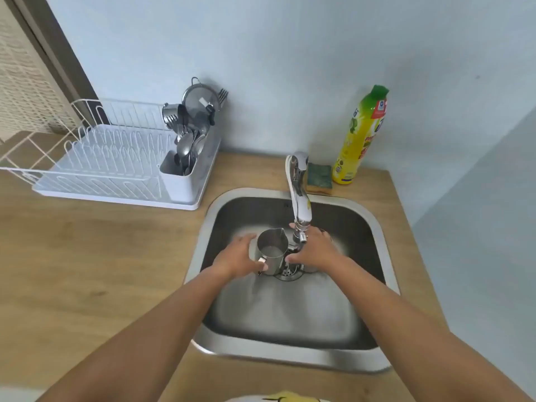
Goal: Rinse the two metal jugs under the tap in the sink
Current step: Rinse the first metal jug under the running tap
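Metal jug [271, 250] upright in the sink [374, 227], just left of the drain [288, 273], spout pointing far, some water or shine showing inside. Left hand [240, 256] wrapped round its left wall, thumb near the handle [262, 261], fingers curled to the far side: a closed hold on the jug. Right hand [314, 250] spread over something beneath the tap [298, 198] outlet, probably the second jug, though mostly hidden; grip cannot be told. No clear stream visible from the tap.

Likely trouble: wet steel slipping in the left palm and tipping toward the drain; a knock of jug rim against the low outlet; splash over the near rim onto the wooden counter [87, 256] if opened hard. Sponge [319, 175] and soap bottle [359, 134] far right, dish rack [116, 169] far left, both well apart.
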